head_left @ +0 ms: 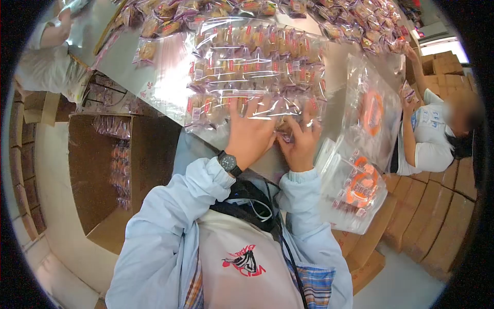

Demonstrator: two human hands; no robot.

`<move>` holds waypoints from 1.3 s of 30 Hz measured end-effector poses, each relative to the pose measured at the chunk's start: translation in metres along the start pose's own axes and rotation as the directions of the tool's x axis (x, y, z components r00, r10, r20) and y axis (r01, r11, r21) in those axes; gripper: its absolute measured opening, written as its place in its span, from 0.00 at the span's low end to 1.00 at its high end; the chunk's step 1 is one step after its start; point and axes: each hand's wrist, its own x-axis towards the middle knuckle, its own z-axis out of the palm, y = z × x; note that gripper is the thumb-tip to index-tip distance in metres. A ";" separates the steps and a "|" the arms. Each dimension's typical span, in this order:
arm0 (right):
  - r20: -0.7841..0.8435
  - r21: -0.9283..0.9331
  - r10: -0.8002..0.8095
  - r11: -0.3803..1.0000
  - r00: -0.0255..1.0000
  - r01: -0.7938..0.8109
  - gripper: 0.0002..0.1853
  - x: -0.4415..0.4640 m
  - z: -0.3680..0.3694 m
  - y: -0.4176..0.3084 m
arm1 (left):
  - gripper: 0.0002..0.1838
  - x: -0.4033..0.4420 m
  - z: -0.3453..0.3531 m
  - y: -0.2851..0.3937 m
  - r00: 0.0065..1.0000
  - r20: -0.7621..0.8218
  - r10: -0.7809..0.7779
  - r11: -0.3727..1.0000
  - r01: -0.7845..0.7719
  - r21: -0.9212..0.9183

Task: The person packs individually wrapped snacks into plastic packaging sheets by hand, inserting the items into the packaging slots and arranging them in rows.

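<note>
A large clear bag (257, 67) lies on the metal table, filled with rows of small wrapped snack packs. My left hand (249, 131), with a black watch on its wrist, rests on the bag's near edge, its fingers spread over the front row. Close beside it on the right, my right hand (302, 139) has its fingers bent at the near edge of the same bag, thumb toward the left hand. Between the two hands the plastic is bunched up. Glare on the film hides some of the packs.
Loose snack packs (355, 23) are heaped at the table's far side. Flat printed plastic bags (360, 180) lie at the right. An open cardboard box (98, 175) holding packs stands at the left. One co-worker (429, 129) is at the right, another (49, 67) at upper left.
</note>
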 end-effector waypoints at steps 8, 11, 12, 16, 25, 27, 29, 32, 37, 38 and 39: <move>0.157 0.339 -0.012 0.940 0.988 -0.043 0.49 0.002 -0.010 0.009 | 0.38 0.001 0.012 0.001 0.993 -0.002 0.115 0.990 -0.115 0.077; 0.327 0.321 0.034 0.936 0.944 -0.145 0.49 0.001 -0.019 0.020 | 0.36 -0.001 0.009 0.003 0.988 -0.057 0.144 0.989 -0.142 0.032; 0.410 0.258 0.057 0.950 0.911 -0.175 0.48 0.003 -0.022 0.025 | 0.36 -0.001 0.011 0.001 0.989 -0.030 0.148 0.988 -0.146 0.054; 0.121 0.069 0.025 0.997 0.992 -0.034 0.38 -0.002 0.000 0.035 | 0.38 -0.008 0.012 0.001 0.958 0.144 0.249 0.965 -0.257 0.041; -0.198 0.206 0.308 0.941 0.931 -0.267 0.15 -0.010 0.031 0.032 | 0.38 0.000 0.012 0.004 0.985 -0.013 0.172 0.983 -0.170 0.074; -0.221 0.361 0.429 0.870 0.876 -0.335 0.14 -0.008 0.034 0.027 | 0.39 0.002 0.006 0.005 0.992 -0.046 0.120 0.992 -0.118 0.049; -0.166 0.545 0.592 0.722 0.789 -0.427 0.14 -0.007 0.036 0.019 | 0.38 0.003 -0.002 0.009 0.998 -0.047 0.046 0.997 -0.048 -0.052; -0.200 0.699 0.690 0.598 0.696 -0.392 0.13 -0.011 0.053 0.018 | 0.36 0.007 0.002 0.014 0.998 -0.046 0.041 0.999 -0.042 -0.027; -0.264 0.560 0.663 0.696 0.700 -0.449 0.15 -0.019 0.055 0.017 | 0.33 0.007 0.015 0.005 0.996 -0.040 0.083 0.996 -0.084 -0.026; -0.233 0.506 0.661 0.709 0.714 -0.491 0.16 -0.018 0.049 0.016 | 0.33 0.009 0.013 0.004 0.996 -0.015 0.085 0.996 -0.086 -0.029; -0.288 0.377 0.528 0.830 0.799 -0.412 0.19 -0.016 0.041 0.016 | 0.32 0.010 0.012 0.006 0.993 -0.048 0.105 0.994 -0.103 0.036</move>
